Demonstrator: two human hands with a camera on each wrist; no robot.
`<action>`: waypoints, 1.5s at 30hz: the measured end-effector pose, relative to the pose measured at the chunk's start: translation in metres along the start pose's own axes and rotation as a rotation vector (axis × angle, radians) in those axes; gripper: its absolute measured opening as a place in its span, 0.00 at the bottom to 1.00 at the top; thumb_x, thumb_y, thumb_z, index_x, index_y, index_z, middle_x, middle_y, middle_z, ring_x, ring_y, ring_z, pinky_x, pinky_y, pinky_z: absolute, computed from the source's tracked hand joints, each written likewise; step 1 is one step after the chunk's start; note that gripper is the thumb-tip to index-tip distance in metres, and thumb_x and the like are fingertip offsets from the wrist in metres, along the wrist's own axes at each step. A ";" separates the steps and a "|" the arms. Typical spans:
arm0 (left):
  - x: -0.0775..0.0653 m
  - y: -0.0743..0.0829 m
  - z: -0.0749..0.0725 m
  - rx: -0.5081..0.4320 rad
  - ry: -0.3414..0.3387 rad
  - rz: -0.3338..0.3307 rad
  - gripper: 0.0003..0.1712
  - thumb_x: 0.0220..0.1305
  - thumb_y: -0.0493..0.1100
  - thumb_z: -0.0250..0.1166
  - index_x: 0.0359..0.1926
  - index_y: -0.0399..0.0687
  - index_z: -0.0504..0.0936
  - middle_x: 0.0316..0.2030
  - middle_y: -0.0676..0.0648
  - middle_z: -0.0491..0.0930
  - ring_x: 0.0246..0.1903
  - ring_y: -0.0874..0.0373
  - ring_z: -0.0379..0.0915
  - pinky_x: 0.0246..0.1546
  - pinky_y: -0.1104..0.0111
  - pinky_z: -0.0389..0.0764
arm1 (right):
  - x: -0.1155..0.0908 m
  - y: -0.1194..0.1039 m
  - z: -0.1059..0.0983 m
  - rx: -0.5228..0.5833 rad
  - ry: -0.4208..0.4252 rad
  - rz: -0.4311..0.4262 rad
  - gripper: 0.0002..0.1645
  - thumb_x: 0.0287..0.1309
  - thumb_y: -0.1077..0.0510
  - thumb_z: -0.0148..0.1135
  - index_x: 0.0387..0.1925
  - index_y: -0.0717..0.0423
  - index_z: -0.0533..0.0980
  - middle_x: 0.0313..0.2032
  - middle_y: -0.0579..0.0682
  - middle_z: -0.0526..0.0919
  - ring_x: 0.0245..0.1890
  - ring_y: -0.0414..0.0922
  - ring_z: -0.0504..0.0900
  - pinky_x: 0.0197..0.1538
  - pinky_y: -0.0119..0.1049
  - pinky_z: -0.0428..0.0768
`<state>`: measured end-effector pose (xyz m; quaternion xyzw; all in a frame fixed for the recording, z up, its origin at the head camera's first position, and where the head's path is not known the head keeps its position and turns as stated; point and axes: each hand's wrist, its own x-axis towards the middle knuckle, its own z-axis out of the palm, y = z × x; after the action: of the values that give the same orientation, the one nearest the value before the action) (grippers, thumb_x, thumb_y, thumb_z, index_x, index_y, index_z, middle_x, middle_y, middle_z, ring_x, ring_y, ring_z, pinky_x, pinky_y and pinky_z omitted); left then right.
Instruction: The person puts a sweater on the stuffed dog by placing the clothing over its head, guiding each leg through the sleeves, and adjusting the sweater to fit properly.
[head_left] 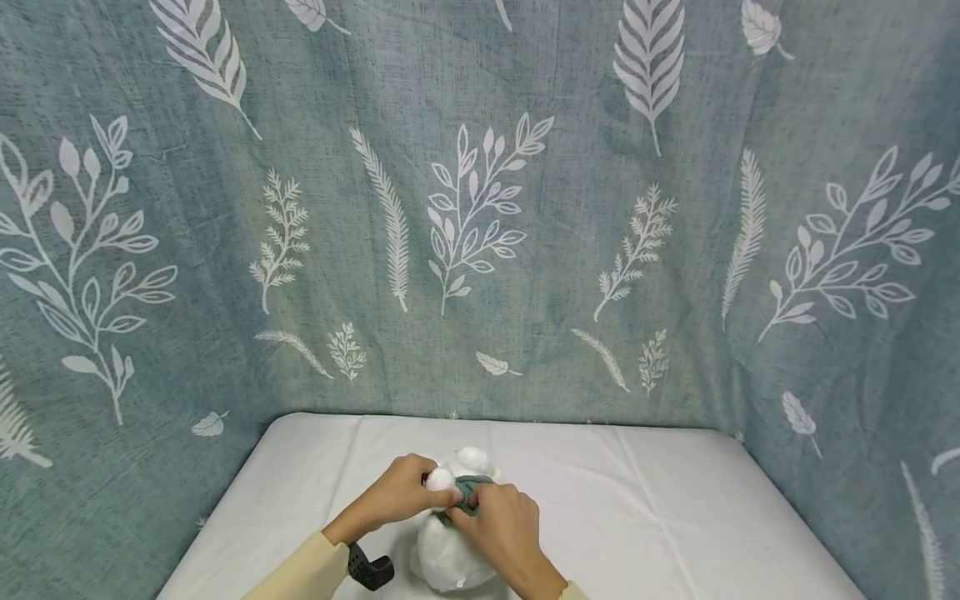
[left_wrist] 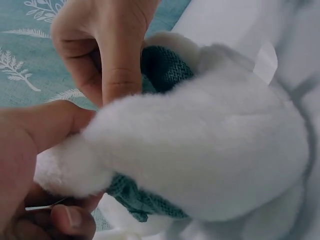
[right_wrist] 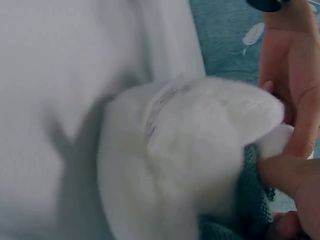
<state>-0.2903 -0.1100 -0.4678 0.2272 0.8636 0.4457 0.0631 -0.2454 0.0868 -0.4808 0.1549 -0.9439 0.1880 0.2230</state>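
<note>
Plush toy (head_left: 453, 560), white, at the near middle of the counter (head_left: 600, 500): left hand (head_left: 401, 493) with its grip closed in a pinch on a rounded white part, right hand (head_left: 506, 521) with its grip pinching the green knitted scarf (head_left: 472, 487). Pale strip (right_wrist: 159, 112) on the toy, faint dark marks, too blurred to read: shown by the right wrist view, hidden from the head view. White cloth surface extending left, right and far of the toy, its far edge meeting a leaf-patterned curtain (head_left: 555, 342).
</note>
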 end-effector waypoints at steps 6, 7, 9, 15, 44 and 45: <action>-0.002 0.004 -0.001 -0.031 -0.019 -0.015 0.18 0.61 0.52 0.75 0.25 0.47 0.80 0.22 0.54 0.74 0.23 0.62 0.65 0.24 0.70 0.69 | 0.003 0.002 0.001 0.092 -0.062 0.041 0.08 0.49 0.56 0.76 0.20 0.47 0.83 0.15 0.37 0.76 0.14 0.35 0.66 0.19 0.33 0.69; -0.002 0.004 -0.001 -0.030 -0.020 -0.014 0.17 0.62 0.51 0.74 0.25 0.47 0.80 0.22 0.54 0.74 0.23 0.62 0.65 0.24 0.70 0.69 | 0.002 0.003 0.001 0.094 -0.065 0.037 0.10 0.48 0.57 0.76 0.19 0.46 0.82 0.14 0.37 0.75 0.13 0.35 0.66 0.19 0.33 0.69; -0.002 0.003 -0.002 -0.028 -0.020 -0.017 0.16 0.63 0.50 0.73 0.25 0.48 0.81 0.23 0.54 0.74 0.23 0.62 0.65 0.24 0.70 0.69 | 0.001 0.003 0.002 0.080 -0.066 0.010 0.15 0.47 0.59 0.74 0.14 0.45 0.77 0.12 0.35 0.70 0.13 0.34 0.64 0.18 0.32 0.67; -0.001 -0.005 -0.008 -0.022 0.006 -0.053 0.12 0.66 0.47 0.70 0.28 0.47 0.82 0.24 0.53 0.76 0.23 0.61 0.64 0.24 0.69 0.67 | -0.003 0.003 0.000 0.020 -0.085 -0.078 0.25 0.42 0.62 0.72 0.08 0.44 0.65 0.08 0.33 0.57 0.12 0.33 0.54 0.15 0.29 0.58; 0.000 -0.017 0.004 -0.105 -0.116 -0.344 0.40 0.67 0.78 0.52 0.30 0.48 0.86 0.34 0.47 0.82 0.24 0.54 0.72 0.19 0.67 0.63 | -0.001 0.088 0.011 0.996 -0.547 0.613 0.30 0.67 0.31 0.61 0.49 0.51 0.81 0.40 0.49 0.83 0.27 0.41 0.76 0.28 0.35 0.76; 0.000 -0.018 0.004 -0.106 -0.116 -0.349 0.40 0.66 0.79 0.53 0.29 0.48 0.85 0.33 0.47 0.82 0.24 0.54 0.72 0.19 0.68 0.63 | -0.002 0.088 0.012 1.014 -0.554 0.620 0.29 0.68 0.31 0.60 0.51 0.50 0.81 0.39 0.48 0.83 0.26 0.40 0.74 0.27 0.34 0.74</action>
<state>-0.2954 -0.1158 -0.4839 0.0958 0.8602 0.4589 0.2008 -0.2812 0.1594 -0.5163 0.0042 -0.7616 0.6184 -0.1936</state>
